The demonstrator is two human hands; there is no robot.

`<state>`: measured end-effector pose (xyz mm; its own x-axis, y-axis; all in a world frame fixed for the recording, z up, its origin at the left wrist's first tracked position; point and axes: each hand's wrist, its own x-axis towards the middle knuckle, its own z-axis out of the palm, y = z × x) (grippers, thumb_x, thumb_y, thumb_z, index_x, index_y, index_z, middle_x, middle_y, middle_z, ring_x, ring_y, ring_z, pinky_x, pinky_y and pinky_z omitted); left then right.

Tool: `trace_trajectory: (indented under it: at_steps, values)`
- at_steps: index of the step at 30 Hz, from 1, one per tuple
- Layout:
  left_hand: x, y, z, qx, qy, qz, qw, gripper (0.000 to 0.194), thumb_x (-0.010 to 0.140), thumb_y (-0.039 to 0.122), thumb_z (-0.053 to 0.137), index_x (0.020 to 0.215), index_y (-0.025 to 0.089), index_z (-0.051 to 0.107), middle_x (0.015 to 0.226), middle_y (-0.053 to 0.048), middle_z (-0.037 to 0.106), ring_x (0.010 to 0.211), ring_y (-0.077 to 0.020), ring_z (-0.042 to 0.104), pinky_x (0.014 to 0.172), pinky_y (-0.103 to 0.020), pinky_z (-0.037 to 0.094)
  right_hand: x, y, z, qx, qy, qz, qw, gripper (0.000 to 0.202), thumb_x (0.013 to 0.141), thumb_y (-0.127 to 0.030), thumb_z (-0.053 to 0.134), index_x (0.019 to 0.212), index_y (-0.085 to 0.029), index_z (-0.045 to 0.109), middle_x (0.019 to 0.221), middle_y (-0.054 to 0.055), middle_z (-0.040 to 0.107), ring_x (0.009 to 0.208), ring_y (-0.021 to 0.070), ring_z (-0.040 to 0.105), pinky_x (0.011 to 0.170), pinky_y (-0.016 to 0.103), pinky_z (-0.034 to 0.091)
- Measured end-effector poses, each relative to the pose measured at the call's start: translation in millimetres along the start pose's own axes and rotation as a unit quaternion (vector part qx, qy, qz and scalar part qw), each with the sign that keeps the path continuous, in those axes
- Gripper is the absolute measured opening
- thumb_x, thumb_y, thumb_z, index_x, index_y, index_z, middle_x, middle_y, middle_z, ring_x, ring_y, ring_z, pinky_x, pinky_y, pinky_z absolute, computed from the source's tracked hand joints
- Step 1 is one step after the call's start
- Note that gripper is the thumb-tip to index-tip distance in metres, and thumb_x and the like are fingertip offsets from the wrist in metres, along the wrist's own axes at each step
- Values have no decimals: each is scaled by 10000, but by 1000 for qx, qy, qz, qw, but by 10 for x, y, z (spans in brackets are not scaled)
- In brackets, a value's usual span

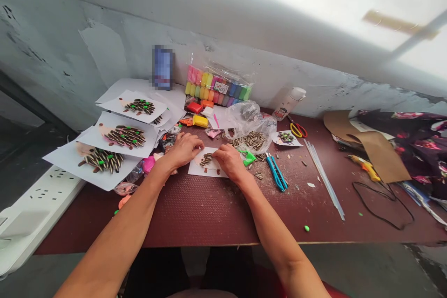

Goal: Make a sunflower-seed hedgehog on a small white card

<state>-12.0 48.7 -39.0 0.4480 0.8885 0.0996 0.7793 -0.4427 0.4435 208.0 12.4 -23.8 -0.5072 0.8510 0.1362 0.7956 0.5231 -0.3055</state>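
Observation:
A small white card [195,169] lies in front of me, bearing a pale peach shape, brown feet and a cluster of striped sunflower seeds [206,160]. My left hand [184,150] has its bent thumb and fingers closed at the card's upper left edge. Over the card's right part, my right hand [229,160] bends down with its fingertips pinched beside the seeds. What those fingertips hold is hidden. Just beyond my right hand is a pile of loose sunflower seeds [252,139] on a clear plastic bag [244,114]. A bit of green clay [247,157] lies close by.
Finished-looking seed hedgehog cards [122,137] are stacked at left above a power strip [42,200]. Packed coloured clay [218,86] leans on the wall. Rightward lie a blue cutter [276,173], scissors [297,129], glue sticks [324,180], a white bottle [289,104] and a glue gun [365,167].

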Motion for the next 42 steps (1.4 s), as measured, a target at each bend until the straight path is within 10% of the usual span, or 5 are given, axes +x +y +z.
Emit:
trace_trajectory:
  at_steps: [23,42]
  values:
    - [18,-41,19,-6,6,10,1000,217,866,250,581,941,276,783,922,-46,734,964,-257,596,948,-430,404,222,220,-30,-28,44,142,988,304,1016,-221,526,1155,-232,796,1019,118,711,989,252,600,836,326,443]
    - [27,-42,42,-6,8,11,1000,217,864,233,588,943,277,785,928,-51,736,975,-264,597,946,-438,404,352,209,-88,-78,24,107,991,182,1009,-163,519,1033,-159,699,1078,151,683,1024,270,548,883,349,422]
